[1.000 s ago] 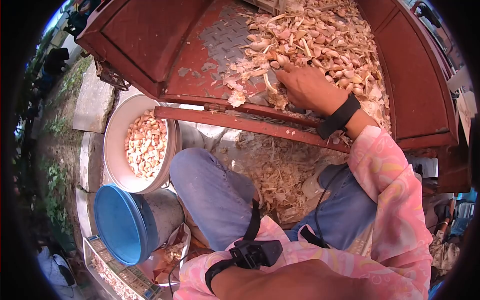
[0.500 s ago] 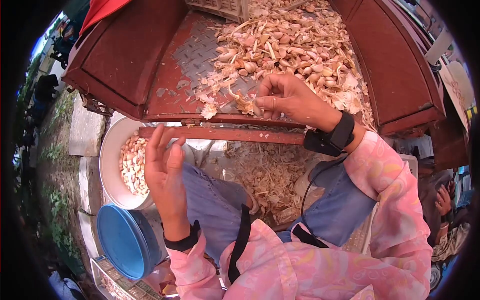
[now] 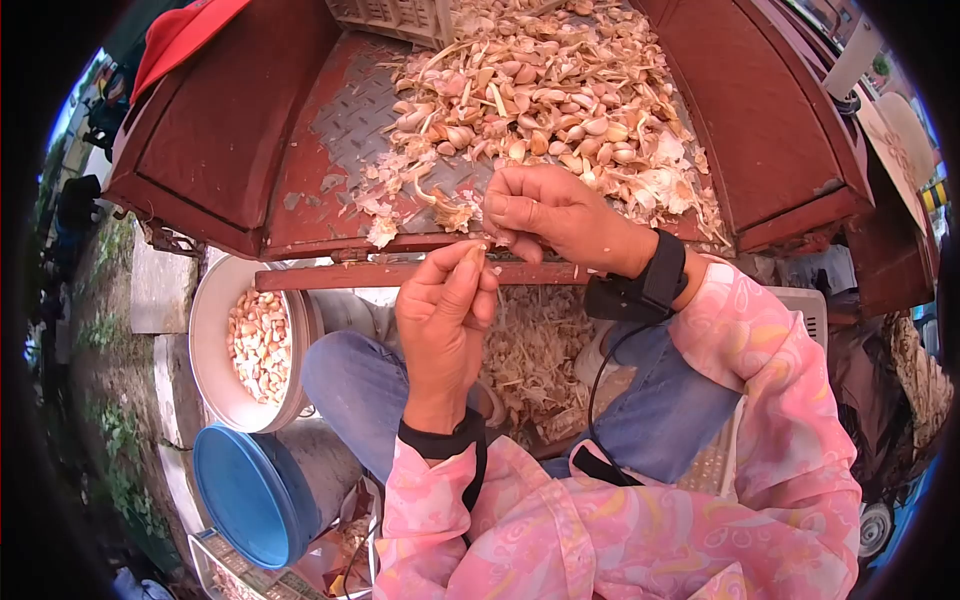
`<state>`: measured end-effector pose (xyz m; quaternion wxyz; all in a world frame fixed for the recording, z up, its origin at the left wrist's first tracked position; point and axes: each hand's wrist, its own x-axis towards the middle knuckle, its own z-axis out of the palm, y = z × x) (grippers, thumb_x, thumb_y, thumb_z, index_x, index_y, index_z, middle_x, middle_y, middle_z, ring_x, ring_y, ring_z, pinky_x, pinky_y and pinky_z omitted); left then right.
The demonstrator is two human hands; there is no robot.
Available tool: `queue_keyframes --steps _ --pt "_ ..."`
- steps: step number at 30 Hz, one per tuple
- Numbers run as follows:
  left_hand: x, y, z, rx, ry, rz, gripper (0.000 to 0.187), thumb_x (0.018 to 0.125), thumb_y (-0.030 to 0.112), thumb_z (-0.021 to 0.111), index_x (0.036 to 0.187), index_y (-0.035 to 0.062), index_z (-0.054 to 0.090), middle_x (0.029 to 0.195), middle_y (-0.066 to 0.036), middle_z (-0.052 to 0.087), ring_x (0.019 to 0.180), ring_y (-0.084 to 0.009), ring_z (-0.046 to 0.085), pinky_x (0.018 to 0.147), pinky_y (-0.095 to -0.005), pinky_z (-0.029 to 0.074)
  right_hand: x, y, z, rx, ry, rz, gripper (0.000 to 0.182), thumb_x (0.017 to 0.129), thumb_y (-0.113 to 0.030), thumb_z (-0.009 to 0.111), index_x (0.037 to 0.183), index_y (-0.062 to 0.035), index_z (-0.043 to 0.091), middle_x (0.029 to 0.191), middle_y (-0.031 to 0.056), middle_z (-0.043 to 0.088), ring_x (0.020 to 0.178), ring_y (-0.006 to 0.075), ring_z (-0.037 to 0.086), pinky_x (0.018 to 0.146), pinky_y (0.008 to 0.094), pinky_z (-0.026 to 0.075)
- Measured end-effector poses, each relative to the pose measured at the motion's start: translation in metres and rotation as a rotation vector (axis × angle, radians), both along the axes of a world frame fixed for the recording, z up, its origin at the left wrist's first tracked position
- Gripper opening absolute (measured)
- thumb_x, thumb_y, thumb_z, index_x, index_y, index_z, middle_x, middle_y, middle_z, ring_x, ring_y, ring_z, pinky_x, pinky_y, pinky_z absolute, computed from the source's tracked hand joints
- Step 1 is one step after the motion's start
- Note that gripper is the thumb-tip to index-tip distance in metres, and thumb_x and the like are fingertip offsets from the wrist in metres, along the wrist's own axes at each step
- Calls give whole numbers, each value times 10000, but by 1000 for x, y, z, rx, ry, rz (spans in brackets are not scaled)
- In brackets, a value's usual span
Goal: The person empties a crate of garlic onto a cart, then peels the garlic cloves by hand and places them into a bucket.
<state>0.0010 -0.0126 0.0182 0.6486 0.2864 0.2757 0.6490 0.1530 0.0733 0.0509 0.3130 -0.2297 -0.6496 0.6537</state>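
My left hand (image 3: 445,320) is closed in a pinch over the red front rail, with a small pale garlic clove (image 3: 482,246) at its fingertips, mostly covered. Just right of it, my right hand (image 3: 560,215) has its fingers curled together; anything inside them is hidden. Behind both hands, a heap of unpeeled garlic cloves (image 3: 560,100) mixed with dry skins and stalks lies on the metal bed. A dried garlic stem with papery skin (image 3: 445,212) rests near the bed's edge. Peeled cloves (image 3: 260,345) lie in a white bucket (image 3: 208,365) at lower left.
Red metal side panels (image 3: 770,120) flank the bed, and a plastic crate (image 3: 395,20) stands at its back. A blue-lidded bucket (image 3: 235,495) is beside my left leg. Skins (image 3: 540,350) litter the ground between my legs. A red rail (image 3: 380,275) crosses before my knees.
My left hand has moved right, from beside the white bucket to my right hand, and its open fingers have closed into a pinch. The right hand remains over the bed's edge.
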Motion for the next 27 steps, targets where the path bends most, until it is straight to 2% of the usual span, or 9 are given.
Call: queue_keyframes --steps 3,5,7,11,13,15,17,19,27 --pt "-3 -4 3 -43 -88 -68 223 889 98 551 1059 -47 555 759 -56 586 535 -55 458 473 -151 343 9 7 6 90 -195 -100 337 936 -314 452 740 -42 485 626 -2 486 505 40 463 450 199 371" --pt "-5 -13 15 7 -150 -167 244 891 115 548 1058 -62 546 749 -63 573 540 -56 457 475 -156 343 12 11 5 134 -338 -100 322 929 -310 459 770 -35 514 608 26 516 495 139 515 465 277 410" --pt "-10 -28 36 32 -160 -239 255 895 121 536 1059 -75 539 737 -64 556 549 -55 453 484 -159 347 14 15 -3 802 -930 -254 253 919 -253 474 809 -30 521 659 81 531 566 254 540 534 353 430" --pt "-67 -35 53 222 254 253 284 880 133 547 1065 -82 534 795 -85 582 587 -68 493 538 -151 377 30 46 -14 801 -785 -470 145 842 -161 503 897 -48 575 799 137 588 761 369 568 658 453 446" --pt "-138 -29 28 34 681 666 327 870 137 557 1111 -81 521 922 -116 600 740 -108 564 654 -191 442 33 54 -23 950 -757 -480 153 790 -103 515 915 -40 578 892 141 574 851 337 568 703 443 453" --pt "-179 -31 16 -198 1155 736 380 884 176 536 1173 -68 495 1103 -153 552 964 -134 543 800 -238 429 24 48 -25 968 -808 -437 174 782 -95 571 947 -43 560 884 129 552 844 320 563 706 413 449" --pt "-187 -35 6 -211 1200 715 377 880 156 528 1193 -51 493 1169 -147 536 1083 -159 503 865 -276 407 9 49 -33 996 -918 -372 177 761 -54 522 927 -27 580 947 147 558 873 359 568 712 460 459" --pt "-141 -30 16 -155 912 579 365 879 168 535 1186 -28 506 1161 -114 543 1039 -157 534 847 -266 417 6 57 -40 1005 -933 -347 161 758 -43 521 906 -14 578 916 162 559 850 366 576 706 467 457" --pt "-12 31 3 96 798 177 246 873 126 587 1054 -40 561 871 -65 618 763 -98 578 667 -217 465 0 23 -11 658 -492 -197 163 777 -106 573 889 12 560 758 175 600 683 322 591 623 409 444"
